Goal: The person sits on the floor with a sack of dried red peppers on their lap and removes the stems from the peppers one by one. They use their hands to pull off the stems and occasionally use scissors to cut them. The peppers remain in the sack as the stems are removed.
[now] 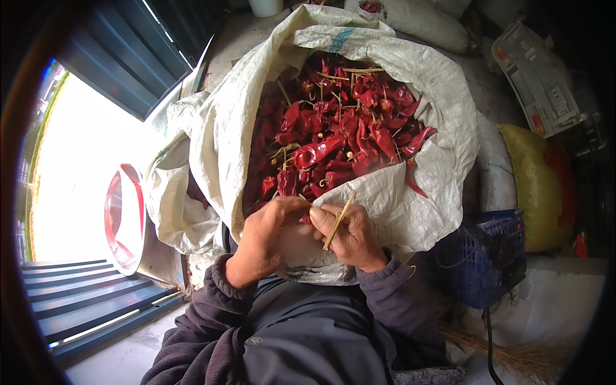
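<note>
A large white woven sack (443,173) lies open in front of me, filled with dried red chili peppers (317,151), some with pale dry stems. My left hand (269,231) is closed at the sack's near edge, fingertips pinched together. A bit of a red chili pepper (305,219) shows between both hands' fingertips, mostly hidden by them. My right hand (353,239) is closed too, its thumb reaching toward the left fingers. A straw-coloured dry stalk (340,221) is held between the right hand's fingers, pointing up and slightly right.
A blue plastic crate (491,256) stands to the right, with a black cable (489,346) below it. Beyond are a full yellow sack (532,186) and a grey plastic case (536,77). To the left, a dark ribbed metal door (128,51) borders a bright opening. A straw broom (513,350) lies lower right.
</note>
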The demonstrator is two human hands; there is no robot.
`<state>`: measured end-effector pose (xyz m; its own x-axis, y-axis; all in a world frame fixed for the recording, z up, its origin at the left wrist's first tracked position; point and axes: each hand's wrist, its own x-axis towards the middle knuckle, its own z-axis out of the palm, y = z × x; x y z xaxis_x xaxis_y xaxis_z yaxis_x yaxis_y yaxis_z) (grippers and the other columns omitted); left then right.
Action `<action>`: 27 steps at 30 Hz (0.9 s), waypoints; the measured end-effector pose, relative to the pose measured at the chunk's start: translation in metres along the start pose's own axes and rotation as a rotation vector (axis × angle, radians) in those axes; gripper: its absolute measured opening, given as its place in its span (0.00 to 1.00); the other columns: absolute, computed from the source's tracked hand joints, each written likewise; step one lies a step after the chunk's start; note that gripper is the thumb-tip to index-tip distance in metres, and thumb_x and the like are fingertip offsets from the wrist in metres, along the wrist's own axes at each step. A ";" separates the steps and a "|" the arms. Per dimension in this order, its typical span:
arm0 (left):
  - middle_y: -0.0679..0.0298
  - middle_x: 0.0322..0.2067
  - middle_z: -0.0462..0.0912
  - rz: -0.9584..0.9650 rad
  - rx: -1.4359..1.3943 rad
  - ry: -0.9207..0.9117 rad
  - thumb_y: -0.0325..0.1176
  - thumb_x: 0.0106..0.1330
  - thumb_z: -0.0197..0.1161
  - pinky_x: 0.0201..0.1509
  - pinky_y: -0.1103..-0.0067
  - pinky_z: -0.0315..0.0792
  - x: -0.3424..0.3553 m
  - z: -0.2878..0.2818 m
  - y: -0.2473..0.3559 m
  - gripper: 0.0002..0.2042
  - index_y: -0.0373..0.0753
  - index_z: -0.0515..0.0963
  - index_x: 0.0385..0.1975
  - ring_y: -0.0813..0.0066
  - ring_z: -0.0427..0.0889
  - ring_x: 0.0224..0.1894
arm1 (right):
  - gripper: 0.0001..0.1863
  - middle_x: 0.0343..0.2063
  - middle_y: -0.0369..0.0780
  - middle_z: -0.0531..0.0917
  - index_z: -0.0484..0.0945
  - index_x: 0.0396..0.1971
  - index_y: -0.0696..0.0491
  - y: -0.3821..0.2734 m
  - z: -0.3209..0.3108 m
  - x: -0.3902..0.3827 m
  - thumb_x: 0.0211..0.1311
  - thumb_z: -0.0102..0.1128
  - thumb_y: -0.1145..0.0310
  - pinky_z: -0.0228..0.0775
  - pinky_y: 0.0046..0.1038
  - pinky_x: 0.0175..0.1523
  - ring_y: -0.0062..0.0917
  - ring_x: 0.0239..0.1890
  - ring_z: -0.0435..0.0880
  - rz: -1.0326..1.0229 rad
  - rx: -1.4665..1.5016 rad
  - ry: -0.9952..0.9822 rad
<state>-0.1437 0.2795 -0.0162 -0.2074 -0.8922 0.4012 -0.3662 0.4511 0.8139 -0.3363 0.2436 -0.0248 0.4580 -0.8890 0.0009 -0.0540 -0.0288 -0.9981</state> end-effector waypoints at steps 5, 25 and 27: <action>0.52 0.34 0.82 -0.018 0.099 -0.172 0.22 0.63 0.69 0.40 0.69 0.76 0.001 -0.006 0.001 0.18 0.31 0.77 0.54 0.54 0.83 0.35 | 0.24 0.14 0.40 0.74 0.76 0.20 0.57 -0.006 -0.007 0.002 0.76 0.57 0.57 0.64 0.34 0.28 0.29 0.18 0.75 -0.033 -0.078 -0.056; 0.66 0.29 0.85 -0.629 -0.644 0.336 0.29 0.78 0.58 0.35 0.85 0.70 0.006 0.003 -0.019 0.06 0.36 0.81 0.42 0.84 0.78 0.30 | 0.18 0.25 0.36 0.85 0.82 0.31 0.57 -0.015 -0.019 0.019 0.77 0.53 0.60 0.64 0.21 0.24 0.15 0.20 0.76 -0.014 0.240 0.316; 0.62 0.31 0.86 -0.550 -0.177 0.376 0.28 0.77 0.58 0.35 0.82 0.72 0.017 -0.012 -0.034 0.07 0.35 0.81 0.46 0.80 0.80 0.30 | 0.21 0.29 0.38 0.87 0.85 0.35 0.58 -0.013 -0.023 0.018 0.79 0.50 0.57 0.65 0.20 0.25 0.14 0.20 0.76 0.056 0.382 0.202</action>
<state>-0.1243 0.2485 -0.0319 0.3072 -0.9516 0.0026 -0.1680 -0.0516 0.9844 -0.3476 0.2170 -0.0102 0.2784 -0.9571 -0.0800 0.2759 0.1595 -0.9479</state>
